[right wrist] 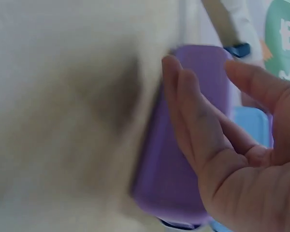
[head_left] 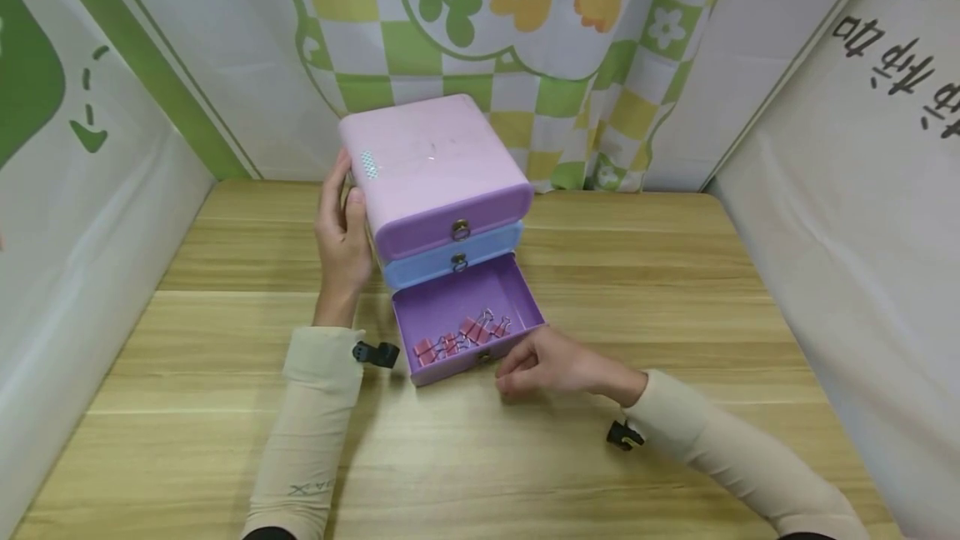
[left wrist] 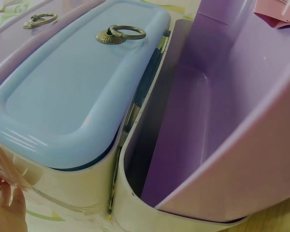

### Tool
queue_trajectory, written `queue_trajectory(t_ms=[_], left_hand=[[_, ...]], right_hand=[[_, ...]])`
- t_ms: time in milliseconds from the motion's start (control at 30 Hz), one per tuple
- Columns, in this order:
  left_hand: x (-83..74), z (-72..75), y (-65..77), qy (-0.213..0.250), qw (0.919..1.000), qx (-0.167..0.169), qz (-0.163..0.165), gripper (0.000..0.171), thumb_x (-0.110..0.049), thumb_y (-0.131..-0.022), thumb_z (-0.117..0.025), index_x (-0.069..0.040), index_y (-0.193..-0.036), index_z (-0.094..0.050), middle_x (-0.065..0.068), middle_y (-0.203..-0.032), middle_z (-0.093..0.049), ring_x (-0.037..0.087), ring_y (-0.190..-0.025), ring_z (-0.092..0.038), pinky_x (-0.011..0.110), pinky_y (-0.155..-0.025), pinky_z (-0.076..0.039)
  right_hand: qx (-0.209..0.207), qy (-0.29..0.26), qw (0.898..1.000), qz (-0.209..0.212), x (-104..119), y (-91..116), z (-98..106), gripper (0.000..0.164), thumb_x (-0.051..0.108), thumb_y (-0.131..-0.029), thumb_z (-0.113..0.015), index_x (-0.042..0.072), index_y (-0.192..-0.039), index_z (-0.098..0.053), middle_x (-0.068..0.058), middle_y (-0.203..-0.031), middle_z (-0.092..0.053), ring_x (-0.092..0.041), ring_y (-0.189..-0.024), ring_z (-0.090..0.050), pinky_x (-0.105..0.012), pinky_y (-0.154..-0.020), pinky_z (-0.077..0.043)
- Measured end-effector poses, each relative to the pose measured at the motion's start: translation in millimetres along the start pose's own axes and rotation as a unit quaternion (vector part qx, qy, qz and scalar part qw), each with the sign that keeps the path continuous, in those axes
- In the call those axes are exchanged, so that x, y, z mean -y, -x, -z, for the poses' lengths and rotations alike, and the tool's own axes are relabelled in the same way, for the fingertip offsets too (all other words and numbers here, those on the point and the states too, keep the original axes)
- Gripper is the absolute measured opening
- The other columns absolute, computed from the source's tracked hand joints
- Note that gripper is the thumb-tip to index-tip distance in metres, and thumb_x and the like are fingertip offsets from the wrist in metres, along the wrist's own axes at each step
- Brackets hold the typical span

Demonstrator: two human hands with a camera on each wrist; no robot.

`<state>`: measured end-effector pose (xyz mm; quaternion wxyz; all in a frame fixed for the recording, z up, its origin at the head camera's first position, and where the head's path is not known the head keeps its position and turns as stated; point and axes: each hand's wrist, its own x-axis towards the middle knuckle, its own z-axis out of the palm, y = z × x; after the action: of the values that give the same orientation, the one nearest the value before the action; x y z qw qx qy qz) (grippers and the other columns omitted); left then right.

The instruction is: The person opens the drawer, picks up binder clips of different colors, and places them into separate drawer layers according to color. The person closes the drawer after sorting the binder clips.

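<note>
A small cabinet [head_left: 435, 161] with a pink shell stands on the table, its purple top drawer [head_left: 491, 211] and blue middle drawer [left wrist: 58, 92] closed. The purple bottom drawer [head_left: 427, 307] is pulled out. Several pink binder clips [head_left: 474, 329] lie along its front inside. My left hand [head_left: 342, 240] rests against the cabinet's left side with fingers extended. My right hand [head_left: 551, 363] is at the right end of the bottom drawer's front; in the right wrist view its thumb stands apart from the extended fingers, and nothing shows between them. Whether it touches the drawer is hard to tell.
Small ring pulls [head_left: 460, 229] hang on the drawer fronts. A checked floral curtain [head_left: 555, 98] hangs just behind the cabinet. Wood-grain table [head_left: 660, 290] surface extends to both sides and in front. White printed sheets [head_left: 840, 132] flank the table.
</note>
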<state>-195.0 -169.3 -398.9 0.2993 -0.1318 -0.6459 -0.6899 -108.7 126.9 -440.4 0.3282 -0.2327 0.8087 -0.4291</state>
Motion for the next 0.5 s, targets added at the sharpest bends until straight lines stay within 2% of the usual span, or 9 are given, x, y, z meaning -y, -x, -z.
queue_trajectory(t_ms=[167,233,400,500], left_hand=[[1.6,0.2,0.1,0.002,1.0,0.001,-0.002,0.055,-0.012,-0.106,-0.043,0.007,-0.157,-0.041,0.021,-0.171,-0.034,0.029,-0.162,-0.029,0.049,-0.136,-0.027],[2.1,0.0,0.1,0.003,1.0,0.001,-0.003,0.054,-0.012,-0.106,-0.043,0.007,-0.157,-0.041,0.021,-0.171,-0.034,0.029,-0.162,-0.029,0.049,-0.136,-0.027],[2.8,-0.3,0.2,0.004,1.0,0.0,-0.006,0.054,-0.012,-0.106,-0.043,0.007,-0.157,-0.041,0.021,-0.17,-0.034,0.029,-0.162,-0.03,0.046,-0.136,-0.028],[2.9,-0.3,0.3,0.003,1.0,-0.001,-0.008,0.054,-0.011,-0.107,-0.042,0.008,-0.157,-0.041,0.021,-0.17,-0.034,0.03,-0.162,-0.03,0.045,-0.136,-0.029]], right_hand=[[-0.009,-0.071,0.997,-0.032,-12.5,-6.7,-14.1,0.025,0.02,-0.098,-0.073,-0.001,-0.109,-0.081,-0.013,-0.1,-0.083,-0.019,-0.092,-0.08,-0.024,-0.084,-0.067],[-0.015,-0.112,0.993,-0.042,-15.3,-9.3,-18.2,0.027,0.019,-0.098,-0.072,-0.004,-0.112,-0.079,-0.016,-0.103,-0.082,-0.021,-0.095,-0.081,-0.027,-0.088,-0.067],[-0.038,-0.246,0.966,-0.064,-18.4,-15.3,-27.9,0.031,0.01,-0.1,-0.068,-0.015,-0.119,-0.072,-0.027,-0.114,-0.078,-0.03,-0.104,-0.08,-0.036,-0.096,-0.066],[-0.058,-0.29,0.953,-0.071,-19.0,-18.8,-33.1,0.032,0.009,-0.1,-0.068,-0.017,-0.119,-0.07,-0.028,-0.114,-0.077,-0.028,-0.101,-0.08,-0.036,-0.098,-0.065]])
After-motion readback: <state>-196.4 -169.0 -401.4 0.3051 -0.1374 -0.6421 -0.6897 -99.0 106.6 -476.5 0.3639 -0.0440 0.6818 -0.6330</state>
